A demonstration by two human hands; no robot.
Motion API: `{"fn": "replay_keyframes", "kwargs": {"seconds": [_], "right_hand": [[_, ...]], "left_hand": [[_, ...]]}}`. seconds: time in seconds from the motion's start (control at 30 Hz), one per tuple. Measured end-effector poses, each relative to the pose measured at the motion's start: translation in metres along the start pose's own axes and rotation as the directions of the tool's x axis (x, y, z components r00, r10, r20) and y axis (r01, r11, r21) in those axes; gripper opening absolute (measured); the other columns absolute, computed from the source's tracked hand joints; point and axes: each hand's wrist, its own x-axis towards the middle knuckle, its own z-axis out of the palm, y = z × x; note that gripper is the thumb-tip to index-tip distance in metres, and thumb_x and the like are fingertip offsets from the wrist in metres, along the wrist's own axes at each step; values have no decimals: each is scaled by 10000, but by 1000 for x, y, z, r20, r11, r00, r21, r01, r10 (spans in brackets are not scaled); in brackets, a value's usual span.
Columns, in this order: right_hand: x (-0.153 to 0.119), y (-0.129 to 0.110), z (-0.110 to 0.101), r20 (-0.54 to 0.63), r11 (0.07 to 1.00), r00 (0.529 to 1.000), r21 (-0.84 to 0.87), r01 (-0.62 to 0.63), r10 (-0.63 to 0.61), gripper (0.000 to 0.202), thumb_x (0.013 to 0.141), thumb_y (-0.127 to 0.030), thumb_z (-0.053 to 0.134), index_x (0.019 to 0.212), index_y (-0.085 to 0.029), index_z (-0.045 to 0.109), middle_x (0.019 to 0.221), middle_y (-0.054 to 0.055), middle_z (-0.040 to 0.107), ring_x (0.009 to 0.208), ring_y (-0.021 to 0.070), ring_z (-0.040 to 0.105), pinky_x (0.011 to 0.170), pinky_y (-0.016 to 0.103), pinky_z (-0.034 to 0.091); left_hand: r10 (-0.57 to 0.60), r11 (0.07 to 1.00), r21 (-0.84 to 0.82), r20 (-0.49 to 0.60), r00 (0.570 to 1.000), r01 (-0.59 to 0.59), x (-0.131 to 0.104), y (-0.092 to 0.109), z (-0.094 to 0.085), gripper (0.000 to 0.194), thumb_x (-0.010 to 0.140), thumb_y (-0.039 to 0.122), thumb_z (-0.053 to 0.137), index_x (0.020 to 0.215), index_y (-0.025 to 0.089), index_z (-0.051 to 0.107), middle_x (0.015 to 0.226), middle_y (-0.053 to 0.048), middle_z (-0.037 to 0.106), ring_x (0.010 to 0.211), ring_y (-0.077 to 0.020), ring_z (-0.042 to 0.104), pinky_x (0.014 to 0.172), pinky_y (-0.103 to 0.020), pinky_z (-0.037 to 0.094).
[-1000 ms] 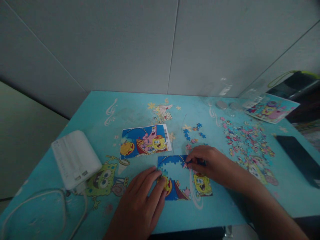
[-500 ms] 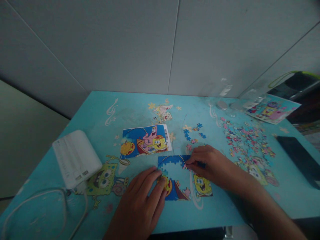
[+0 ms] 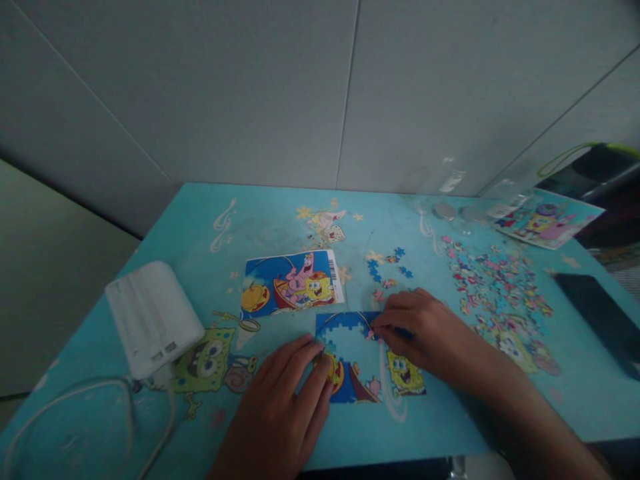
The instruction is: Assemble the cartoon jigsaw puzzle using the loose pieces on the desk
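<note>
A partly assembled jigsaw puzzle lies on the blue table, a frame of joined pieces around an open middle. My left hand rests flat over its left edge, fingers stretched and slightly apart. At the upper right corner, my right hand pinches a puzzle piece against the border; the fingers partly hide it. A joined yellow cartoon-face section sits at the lower right, below that hand. Just behind the puzzle lies a picture card with the same cartoon scene.
Several loose blue pieces lie beyond my right hand. A large heap of mixed pieces spreads to the right, near a dark phone, clear bottles and another picture card. A white power bank with a cable stands left.
Almost nothing differs. Both hands stay in place on the puzzle, and the view has shifted very slightly.
</note>
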Motion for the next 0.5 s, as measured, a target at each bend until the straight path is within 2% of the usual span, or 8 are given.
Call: {"fn": "replay_keyframes", "kwargs": {"seconds": [0.13,0.3,0.43,0.5], "right_hand": [[2,2,7,-48,995,997,86,-54,59,130,1004,-279,590,1042,-232,706,975,45,696,901,198,643,847,356,447],[6,6,17,-24,973,989,183,-142,149,36,951,-256,647,952,-223,661,848,9,672,748,158,600,692,288,439],[6,3,13,-72,966,984,218,-142,161,70,967,-246,605,925,-220,655,800,-1,669,705,145,589,685,284,433],[5,3,7,-127,954,969,242,-179,214,110,992,-248,556,942,-218,649,792,-2,669,682,138,589,669,277,431]], "left_hand": [[-1,1000,1,4,1000,1,1,0,0,256,977,147,553,1214,160,651,1283,-123,627,1258,-285,562,1002,-461,548],[4,1000,-2,15,1000,-4,2,0,-1,273,973,141,549,1227,159,646,1283,-125,627,1250,-288,568,1003,-475,547],[2,1000,7,-4,1000,-2,3,1,-2,259,971,141,549,1207,160,655,1263,-124,636,1231,-283,584,988,-461,557],[7,1000,5,-16,1000,-7,3,1,-2,244,972,142,545,1187,155,661,1251,-127,640,1226,-283,585,980,-454,559]]}}
